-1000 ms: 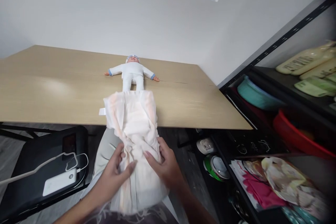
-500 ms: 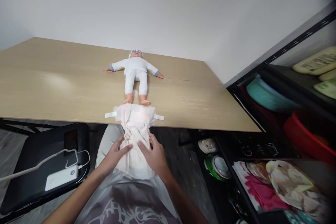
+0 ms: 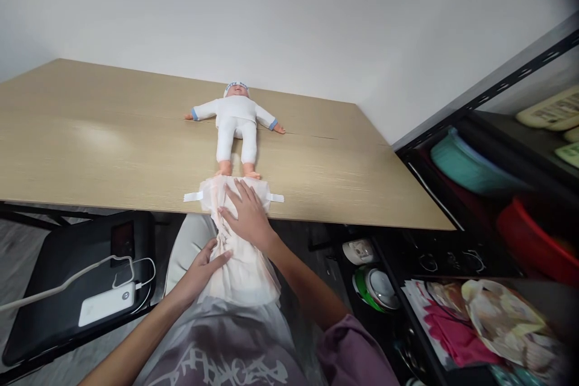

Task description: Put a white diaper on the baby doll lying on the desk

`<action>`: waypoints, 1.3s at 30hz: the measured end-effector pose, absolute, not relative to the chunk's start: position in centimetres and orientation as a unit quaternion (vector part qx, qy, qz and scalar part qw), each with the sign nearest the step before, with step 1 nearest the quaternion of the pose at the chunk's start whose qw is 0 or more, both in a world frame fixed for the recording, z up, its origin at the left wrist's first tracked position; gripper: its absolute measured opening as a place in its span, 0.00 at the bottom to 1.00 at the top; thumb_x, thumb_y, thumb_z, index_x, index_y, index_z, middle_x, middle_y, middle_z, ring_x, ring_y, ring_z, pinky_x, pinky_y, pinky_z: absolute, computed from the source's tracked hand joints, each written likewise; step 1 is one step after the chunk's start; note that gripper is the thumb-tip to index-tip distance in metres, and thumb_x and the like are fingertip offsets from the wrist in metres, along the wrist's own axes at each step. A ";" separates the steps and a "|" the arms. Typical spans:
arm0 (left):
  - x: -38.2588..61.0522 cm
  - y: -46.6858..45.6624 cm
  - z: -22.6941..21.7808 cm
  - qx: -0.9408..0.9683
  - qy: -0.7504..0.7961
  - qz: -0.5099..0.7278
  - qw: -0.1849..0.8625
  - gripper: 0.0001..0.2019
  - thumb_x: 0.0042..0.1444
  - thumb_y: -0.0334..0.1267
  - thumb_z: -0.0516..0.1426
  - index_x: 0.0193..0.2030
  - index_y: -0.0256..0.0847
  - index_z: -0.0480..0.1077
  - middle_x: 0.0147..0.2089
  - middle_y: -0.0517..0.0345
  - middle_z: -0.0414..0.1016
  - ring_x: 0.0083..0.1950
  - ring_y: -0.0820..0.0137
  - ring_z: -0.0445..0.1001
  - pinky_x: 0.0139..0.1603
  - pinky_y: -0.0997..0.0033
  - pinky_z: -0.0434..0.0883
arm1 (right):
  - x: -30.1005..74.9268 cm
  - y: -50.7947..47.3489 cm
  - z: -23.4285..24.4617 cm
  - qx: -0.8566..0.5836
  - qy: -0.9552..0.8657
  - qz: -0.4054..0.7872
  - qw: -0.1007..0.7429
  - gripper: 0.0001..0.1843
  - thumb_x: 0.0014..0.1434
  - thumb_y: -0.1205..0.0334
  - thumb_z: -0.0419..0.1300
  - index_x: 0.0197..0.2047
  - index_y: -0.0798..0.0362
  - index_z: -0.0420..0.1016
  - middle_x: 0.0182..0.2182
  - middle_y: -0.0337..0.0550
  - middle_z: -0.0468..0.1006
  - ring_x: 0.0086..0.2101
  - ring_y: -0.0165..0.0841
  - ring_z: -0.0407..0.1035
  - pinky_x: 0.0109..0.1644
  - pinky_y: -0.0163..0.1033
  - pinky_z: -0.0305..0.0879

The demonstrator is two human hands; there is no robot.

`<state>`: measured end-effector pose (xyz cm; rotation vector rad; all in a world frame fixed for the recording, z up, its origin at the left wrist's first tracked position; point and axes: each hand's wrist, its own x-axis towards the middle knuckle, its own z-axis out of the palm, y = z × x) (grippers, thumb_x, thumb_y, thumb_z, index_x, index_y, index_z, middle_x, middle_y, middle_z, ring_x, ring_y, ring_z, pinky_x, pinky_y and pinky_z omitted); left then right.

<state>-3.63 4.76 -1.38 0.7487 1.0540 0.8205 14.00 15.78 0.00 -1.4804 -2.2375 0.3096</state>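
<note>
An unfolded white diaper [image 3: 246,265] stretches from the table's front edge down over my lap, its two side tabs spread out on the tabletop. My left hand [image 3: 205,268] grips the diaper's left edge near its middle, thumb on top. Flat on the diaper's upper part lies my right hand [image 3: 246,211], fingers spread and pointing toward the far side. Just beyond the diaper, a baby doll [image 3: 236,117] in a white outfit with blue cuffs lies on its back, arms out, its bare feet close to the diaper's top edge.
The wooden table [image 3: 113,157] runs along the wall. A black chair seat [image 3: 58,277] at left carries a white power bank [image 3: 107,303] with cables. On the right, a black shelf holds a teal basin [image 3: 465,160], a red basin [image 3: 534,241] and pink cloth [image 3: 456,332].
My right hand has let go of the diaper's right edge and moved up to lie flat on its upper part. My left hand stays at the left edge.
</note>
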 end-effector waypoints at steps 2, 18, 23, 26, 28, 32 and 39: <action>-4.1 4.8 -1.7 0.358 0.485 0.358 0.713 0.43 0.56 0.65 0.74 0.70 0.42 0.73 0.69 0.41 0.85 0.67 0.45 0.85 0.68 0.49 0.80 | 13.7 17.0 -0.8 -0.539 -0.809 0.114 0.202 0.38 0.82 0.44 0.60 0.86 0.53 0.64 0.86 0.58 0.56 0.85 0.50 0.49 0.89 0.61 0.46; -7.0 28.2 6.0 0.863 0.474 0.175 0.001 0.31 0.71 0.33 0.59 0.80 0.35 0.67 0.77 0.25 0.70 0.75 0.37 0.70 0.74 0.37 0.68 | 13.7 17.4 -1.9 -0.538 -0.807 0.108 0.217 0.39 0.83 0.41 0.58 0.87 0.50 0.61 0.87 0.54 0.53 0.85 0.50 0.48 0.89 0.63 0.44; -3.0 35.2 5.5 0.970 0.239 0.048 0.013 0.44 0.55 0.24 0.66 0.80 0.53 0.71 0.91 0.45 0.54 0.90 0.39 0.51 0.86 0.39 0.52 | 13.8 17.3 -2.0 -0.539 -0.806 0.111 0.216 0.39 0.83 0.42 0.58 0.87 0.51 0.62 0.87 0.54 0.54 0.85 0.50 0.48 0.89 0.63 0.44; -2.2 37.2 4.8 0.982 0.179 0.036 0.047 0.47 0.52 0.22 0.65 0.79 0.58 0.72 0.90 0.53 0.57 0.91 0.44 0.51 0.87 0.43 0.50 | 13.7 17.3 -2.1 -0.541 -0.803 0.111 0.225 0.38 0.82 0.41 0.58 0.86 0.50 0.63 0.86 0.54 0.55 0.85 0.49 0.48 0.89 0.64 0.45; -1.9 37.9 4.3 0.985 0.157 0.041 0.058 0.44 0.51 0.22 0.64 0.76 0.56 0.74 0.90 0.53 0.59 0.90 0.45 0.55 0.87 0.44 0.51 | 13.7 17.2 -2.1 -0.540 -0.803 0.114 0.226 0.39 0.82 0.41 0.58 0.86 0.50 0.63 0.86 0.54 0.55 0.85 0.49 0.48 0.89 0.64 0.45; -1.4 38.2 4.3 0.986 0.130 0.088 0.063 0.24 0.63 0.30 0.62 0.65 0.48 0.81 0.82 0.45 0.72 0.81 0.43 0.67 0.83 0.42 0.56 | 13.9 17.3 -2.0 -0.535 -0.805 0.123 0.224 0.39 0.82 0.41 0.58 0.87 0.50 0.62 0.87 0.53 0.53 0.85 0.49 0.47 0.90 0.64 0.44; 0.0 38.8 8.1 0.978 0.114 0.136 0.111 0.25 0.65 0.31 0.59 0.67 0.49 0.81 0.74 0.48 0.81 0.70 0.46 0.73 0.72 0.45 0.69 | 14.6 19.4 -1.4 -0.546 -0.804 0.158 0.175 0.43 0.81 0.36 0.58 0.89 0.49 0.57 0.88 0.53 0.47 0.86 0.49 0.42 0.90 0.65 0.42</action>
